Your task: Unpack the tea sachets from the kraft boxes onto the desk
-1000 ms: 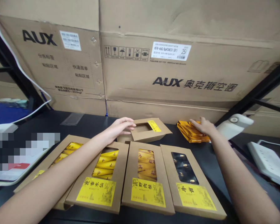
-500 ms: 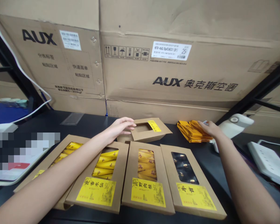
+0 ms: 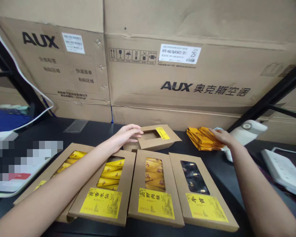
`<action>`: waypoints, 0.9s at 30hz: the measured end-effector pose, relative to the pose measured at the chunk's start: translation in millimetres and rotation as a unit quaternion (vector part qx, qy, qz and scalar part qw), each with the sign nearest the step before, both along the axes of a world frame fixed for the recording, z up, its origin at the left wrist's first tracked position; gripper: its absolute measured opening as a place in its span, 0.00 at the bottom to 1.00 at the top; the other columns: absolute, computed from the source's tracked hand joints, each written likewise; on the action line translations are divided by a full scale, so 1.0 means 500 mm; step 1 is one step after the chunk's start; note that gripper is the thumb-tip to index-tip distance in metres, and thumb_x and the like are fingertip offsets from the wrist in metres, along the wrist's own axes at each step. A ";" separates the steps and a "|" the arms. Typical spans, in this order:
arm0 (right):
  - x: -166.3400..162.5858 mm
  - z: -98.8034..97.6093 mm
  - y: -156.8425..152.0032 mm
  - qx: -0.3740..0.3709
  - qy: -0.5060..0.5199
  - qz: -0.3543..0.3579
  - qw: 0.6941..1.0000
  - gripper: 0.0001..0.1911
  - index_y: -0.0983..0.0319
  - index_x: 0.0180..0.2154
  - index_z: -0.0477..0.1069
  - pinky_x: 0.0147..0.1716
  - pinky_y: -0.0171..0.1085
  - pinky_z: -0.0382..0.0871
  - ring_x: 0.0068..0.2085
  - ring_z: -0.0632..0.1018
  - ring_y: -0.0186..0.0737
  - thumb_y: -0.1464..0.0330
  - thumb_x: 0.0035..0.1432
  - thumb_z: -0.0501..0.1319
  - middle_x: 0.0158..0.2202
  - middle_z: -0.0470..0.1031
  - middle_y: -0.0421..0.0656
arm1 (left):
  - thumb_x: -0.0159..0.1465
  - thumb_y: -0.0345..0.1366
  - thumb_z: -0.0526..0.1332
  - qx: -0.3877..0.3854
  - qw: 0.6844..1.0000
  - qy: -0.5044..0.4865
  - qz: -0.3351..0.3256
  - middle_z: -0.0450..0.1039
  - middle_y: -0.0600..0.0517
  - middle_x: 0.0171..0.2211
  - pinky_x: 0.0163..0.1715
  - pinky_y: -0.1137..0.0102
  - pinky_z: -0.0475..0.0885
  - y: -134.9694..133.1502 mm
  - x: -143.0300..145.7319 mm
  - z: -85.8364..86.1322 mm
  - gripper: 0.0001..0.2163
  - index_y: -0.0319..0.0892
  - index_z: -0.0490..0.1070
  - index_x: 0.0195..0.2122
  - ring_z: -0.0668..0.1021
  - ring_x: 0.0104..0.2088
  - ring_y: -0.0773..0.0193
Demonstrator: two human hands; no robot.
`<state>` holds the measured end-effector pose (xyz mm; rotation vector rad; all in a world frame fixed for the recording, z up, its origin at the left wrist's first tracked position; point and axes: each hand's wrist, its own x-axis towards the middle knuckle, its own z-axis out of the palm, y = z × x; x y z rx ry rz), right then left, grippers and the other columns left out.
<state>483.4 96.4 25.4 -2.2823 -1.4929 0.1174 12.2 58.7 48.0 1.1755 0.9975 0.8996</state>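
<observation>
At the back of the black table, my left hand [image 3: 125, 135] grips the left end of a small kraft box [image 3: 171, 140]. Its window shows a bare inside, and a yellow label sits on its top. Over to the right, my right hand [image 3: 221, 135] is closed on the right side of a pile of orange sachets [image 3: 201, 138]; some fingertips are hidden behind the pile. Nearer to me lie several windowed kraft boxes: one with yellow sachets [image 3: 112, 172], one with orange-yellow sachets [image 3: 155, 174], one with black sachets [image 3: 193, 176], and another [image 3: 71, 156] partly under my left forearm.
Large AUX cartons [image 3: 177, 72] form a wall behind the table. A white handheld scanner [image 3: 248, 131] stands beside my right hand, with a white power strip [image 3: 283, 168] farther right. A tablet-like device [image 3: 22, 179] with a blurred screen lies at left, near a clear plastic piece [image 3: 75, 126].
</observation>
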 end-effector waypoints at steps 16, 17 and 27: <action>-0.272 0.063 -0.030 0.090 0.088 0.220 0.967 0.35 0.64 0.58 0.57 0.44 0.44 0.70 0.43 0.77 0.47 0.51 0.55 0.59 0.45 0.75 0.53 | 0.50 0.37 0.68 0.054 0.982 0.160 -0.088 0.66 0.60 0.23 0.27 0.73 0.64 -0.005 -0.004 -0.014 0.21 0.42 0.65 0.43 0.71 0.24 0.70; -0.296 0.052 -0.030 0.057 0.109 0.250 0.961 0.36 0.64 0.58 0.57 0.43 0.44 0.71 0.42 0.77 0.46 0.50 0.55 0.58 0.44 0.76 0.52 | 0.49 0.36 0.69 0.062 0.979 0.171 -0.093 0.66 0.60 0.23 0.27 0.73 0.63 -0.004 -0.005 -0.016 0.21 0.42 0.65 0.43 0.70 0.24 0.70; -0.318 0.012 -0.022 -0.035 0.320 0.226 0.919 0.34 0.59 0.52 0.66 0.33 0.35 0.74 0.39 0.78 0.41 0.55 0.44 0.69 0.43 0.76 0.46 | 0.48 0.31 0.68 0.100 0.970 0.203 -0.095 0.59 0.62 0.21 0.22 0.76 0.58 0.004 -0.008 -0.027 0.20 0.40 0.67 0.43 0.65 0.20 0.74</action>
